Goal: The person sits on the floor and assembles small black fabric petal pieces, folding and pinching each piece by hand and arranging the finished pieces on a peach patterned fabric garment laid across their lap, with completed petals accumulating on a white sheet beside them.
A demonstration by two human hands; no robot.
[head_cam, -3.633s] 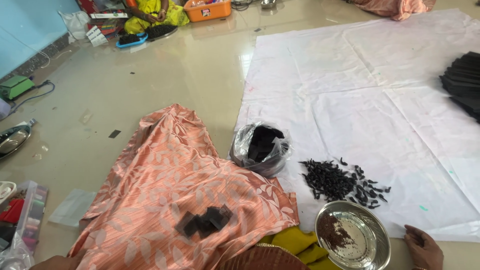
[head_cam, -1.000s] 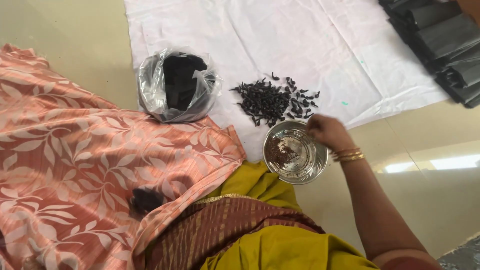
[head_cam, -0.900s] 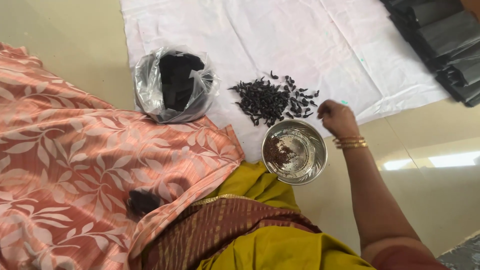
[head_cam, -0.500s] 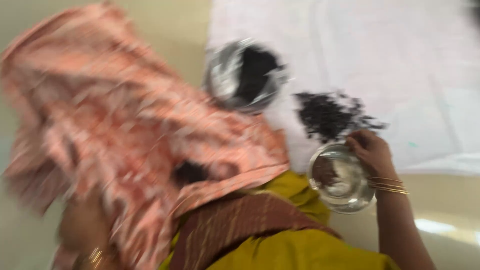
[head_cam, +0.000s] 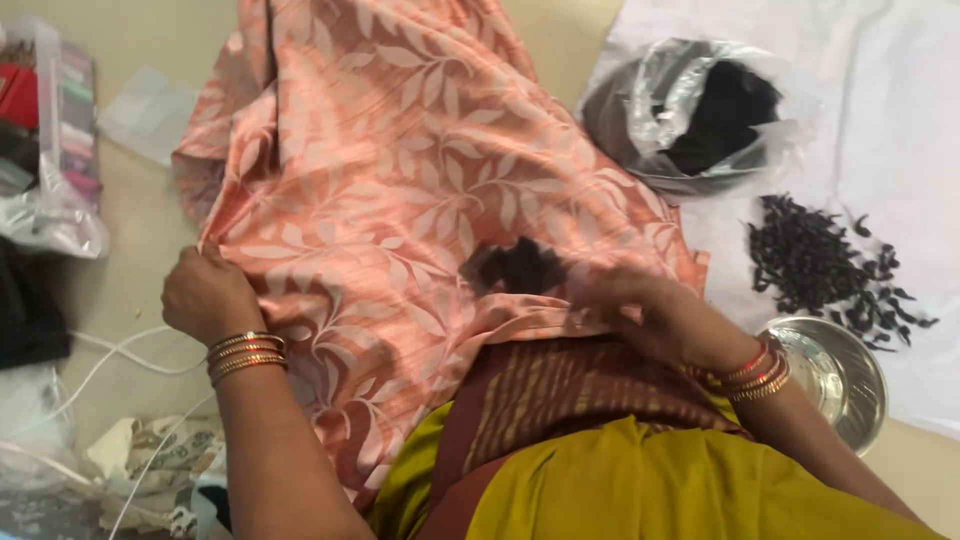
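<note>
A peach cloth with a pale leaf print (head_cam: 400, 170) lies spread over my lap and the floor. My left hand (head_cam: 205, 295) pinches its left edge. My right hand (head_cam: 640, 310), blurred by motion, rests on the cloth beside a small clump of black pieces (head_cam: 515, 268) lying on it; I cannot tell whether its fingers hold anything. A steel bowl (head_cam: 835, 375) stands just right of that wrist. Above the bowl a loose pile of small black pieces (head_cam: 820, 260) lies on a white sheet (head_cam: 900, 130).
A clear plastic bag of black material (head_cam: 700, 115) sits on the white sheet near the cloth's upper right. A plastic packet of coloured items (head_cam: 60, 140) lies at the far left. White cords and a printed cloth (head_cam: 140, 450) lie at lower left on the tiled floor.
My right hand left the steel bowl and came onto the peach cloth near the black clump. My left hand came into view gripping the cloth's left edge. The view swung left.
</note>
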